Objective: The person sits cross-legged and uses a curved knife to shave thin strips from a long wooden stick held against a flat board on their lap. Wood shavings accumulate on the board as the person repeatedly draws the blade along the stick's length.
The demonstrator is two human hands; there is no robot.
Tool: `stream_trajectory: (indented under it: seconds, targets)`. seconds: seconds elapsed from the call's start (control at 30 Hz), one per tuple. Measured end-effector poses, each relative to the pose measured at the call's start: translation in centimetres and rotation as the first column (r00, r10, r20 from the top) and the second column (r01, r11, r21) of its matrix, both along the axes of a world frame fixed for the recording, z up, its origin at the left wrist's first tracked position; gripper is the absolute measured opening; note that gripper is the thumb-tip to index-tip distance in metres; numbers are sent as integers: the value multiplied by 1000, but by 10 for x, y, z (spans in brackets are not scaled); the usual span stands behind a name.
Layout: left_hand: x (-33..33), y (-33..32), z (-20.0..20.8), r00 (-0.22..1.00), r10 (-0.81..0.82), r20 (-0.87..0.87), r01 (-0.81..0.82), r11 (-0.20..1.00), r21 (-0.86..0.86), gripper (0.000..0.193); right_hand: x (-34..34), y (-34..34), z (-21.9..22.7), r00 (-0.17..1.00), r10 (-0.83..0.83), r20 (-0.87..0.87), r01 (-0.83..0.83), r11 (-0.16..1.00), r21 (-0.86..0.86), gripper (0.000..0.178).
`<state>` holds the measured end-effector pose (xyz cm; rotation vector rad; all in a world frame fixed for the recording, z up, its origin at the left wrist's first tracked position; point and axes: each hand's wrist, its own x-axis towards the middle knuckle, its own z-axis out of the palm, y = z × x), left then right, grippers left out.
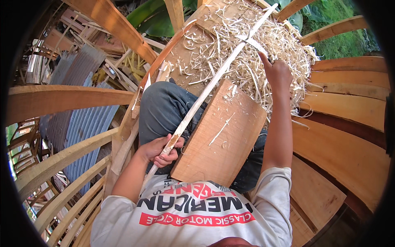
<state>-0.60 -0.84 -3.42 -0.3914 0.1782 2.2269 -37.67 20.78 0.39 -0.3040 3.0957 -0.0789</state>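
My left hand (161, 151) is closed around the lower part of a long, narrow, pale strip of wood or bamboo (208, 88). The strip slants from beside my waist up to the far right. My right hand (278, 74) grips a knife (256, 45), its arm stretched forward and the thumb laid along the blade. The blade lies across the strip near the far end and appears to touch it; the handle is mostly hidden in my fist. A broad brown board (224, 136) rests tilted over my lap, with small shavings on it.
A large heap of curled shavings (230, 49) covers the wooden floor ahead. Curved wooden ribs (74, 99) rise at left, and wide planks (345, 107) line the right side. Beyond the left ribs lie corrugated metal sheets (88, 127) and scrap wood. Green plants (337, 45) stand outside.
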Motion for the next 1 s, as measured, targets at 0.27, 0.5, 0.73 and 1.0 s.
stream_trajectory:
  seconds: [0.27,0.5,0.73,1.0]
  targets:
    - [12,-2,-4,995,33,-94,-35,999,-20,46,-79,116,-6,932,-362,-1,359,923,-138,85]
    - [10,10,8,995,-30,-95,11,981,-196,45,21,178,-35,952,-196,236,306,625,-718,72]
    - [8,21,49,998,-45,-53,4,798,-602,33,111,138,-31,996,-19,91,76,728,-681,60]
    - [23,14,63,982,-181,56,135,461,-877,30,163,62,2,949,228,219,-139,923,-358,57]
